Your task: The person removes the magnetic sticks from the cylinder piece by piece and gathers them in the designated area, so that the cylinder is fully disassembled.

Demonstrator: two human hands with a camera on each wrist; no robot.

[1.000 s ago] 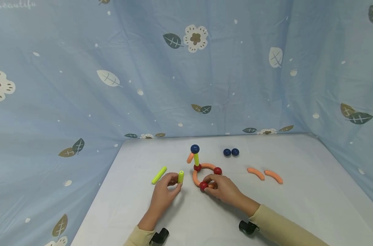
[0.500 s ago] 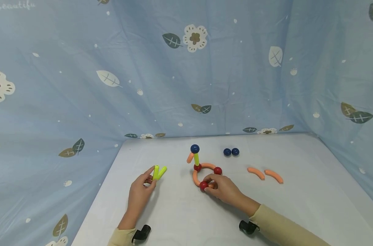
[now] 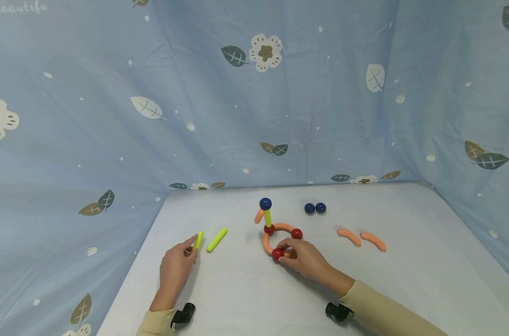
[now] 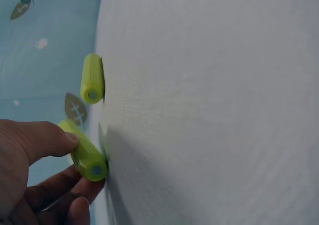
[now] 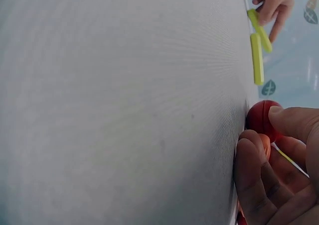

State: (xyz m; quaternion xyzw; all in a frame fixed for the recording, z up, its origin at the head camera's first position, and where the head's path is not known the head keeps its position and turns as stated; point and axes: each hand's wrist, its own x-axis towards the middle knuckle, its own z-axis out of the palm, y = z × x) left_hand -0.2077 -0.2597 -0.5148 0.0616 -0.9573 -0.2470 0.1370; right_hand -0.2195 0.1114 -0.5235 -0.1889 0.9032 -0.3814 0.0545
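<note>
My left hand point(image 3: 176, 268) pinches a yellow-green rod point(image 4: 89, 155) between thumb and fingers, low over the white table at the left. The rod is tilted, its near end close to the tabletop. A second yellow-green rod point(image 3: 217, 240) lies just right of it. With thumb and fingers, my right hand point(image 3: 306, 259) holds the red ball point(image 5: 258, 118) at the front of a ring of curved orange pieces point(image 3: 266, 242) and red balls. From the ring's back-left ball a yellow-green rod point(image 3: 268, 218) rises to a dark blue ball point(image 3: 265, 203), where a short orange piece point(image 3: 259, 216) hangs.
Two dark blue balls point(image 3: 315, 208) sit side by side behind the ring. Two loose curved orange pieces point(image 3: 373, 241) lie to the right. A patterned blue cloth point(image 3: 220, 116) hangs behind and beside the white table point(image 3: 254, 298).
My left hand has carried its rod leftward, past the lying rod to its left side, and lowered it, the rod now more tilted. The right hand stays on the red ball.
</note>
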